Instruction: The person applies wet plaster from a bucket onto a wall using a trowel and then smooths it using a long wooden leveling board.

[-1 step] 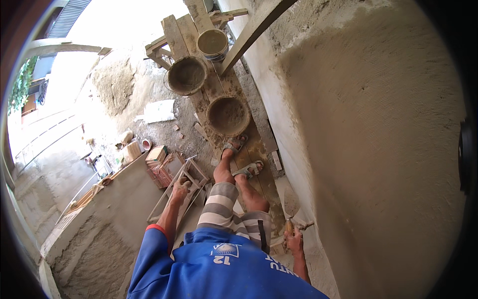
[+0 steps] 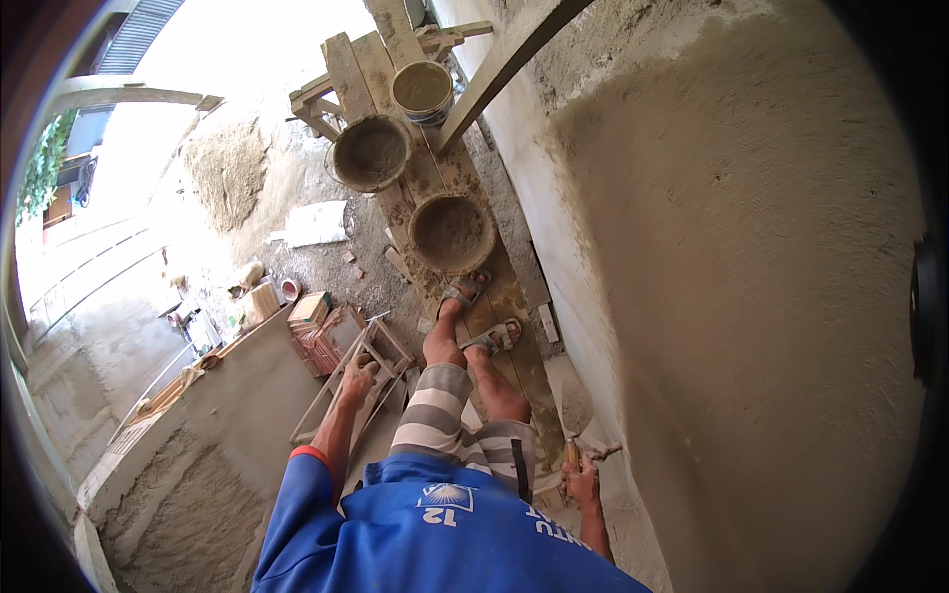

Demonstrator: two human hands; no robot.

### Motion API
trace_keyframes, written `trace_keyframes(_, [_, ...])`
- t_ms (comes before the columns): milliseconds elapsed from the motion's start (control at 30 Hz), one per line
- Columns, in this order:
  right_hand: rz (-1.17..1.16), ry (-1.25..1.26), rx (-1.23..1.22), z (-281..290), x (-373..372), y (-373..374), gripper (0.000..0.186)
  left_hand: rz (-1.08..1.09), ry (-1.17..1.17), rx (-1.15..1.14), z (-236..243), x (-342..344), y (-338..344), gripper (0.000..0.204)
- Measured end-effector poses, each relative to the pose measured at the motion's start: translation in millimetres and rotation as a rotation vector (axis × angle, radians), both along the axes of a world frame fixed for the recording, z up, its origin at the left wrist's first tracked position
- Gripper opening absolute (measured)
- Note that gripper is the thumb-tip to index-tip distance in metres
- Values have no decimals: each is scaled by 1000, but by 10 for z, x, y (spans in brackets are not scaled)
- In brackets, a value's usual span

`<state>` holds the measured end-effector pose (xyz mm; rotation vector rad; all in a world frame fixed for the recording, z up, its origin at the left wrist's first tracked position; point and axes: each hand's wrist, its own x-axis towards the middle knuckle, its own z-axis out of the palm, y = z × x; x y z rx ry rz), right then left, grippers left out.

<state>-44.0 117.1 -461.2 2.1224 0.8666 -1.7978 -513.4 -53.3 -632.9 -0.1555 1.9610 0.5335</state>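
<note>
My right hand grips the wooden handle of a pointed trowel. The blade points away from me, close to the foot of the plastered wall on my right. My left hand is closed in front of a light wooden frame, low on my left. Whether its fingers hold anything is hidden from me. Beyond my sandalled feet, a round basin with grey-brown mortar inside stands on the planks. A second mortar basin and a bucket are farther along.
I stand on a narrow plank walkway. A slanting wooden beam crosses between the bucket and the wall. To the left are stacked reddish tiles, a low plastered wall, a sand heap and a white sack.
</note>
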Motion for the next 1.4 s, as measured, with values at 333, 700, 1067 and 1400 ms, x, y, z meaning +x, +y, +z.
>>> trace_keyframes(333, [-38,-300,-280,-824,794,-594,29,-557,471,162,-1273,-416,1474,63])
trace_keyframes(700, [-17,108,-301,-2529,-1617,428,36,-762,881,252,-2910,-2200,4272,84])
trace_keyframes(1067, [14,350,-344,-3098,-2576,1221,37,-964,1142,482,-3850,-2836,4943,23])
trace_keyframes(1400, [57,344,-316,-3150,-2574,1246,37,-765,1099,623,-3137,-2931,5078,24])
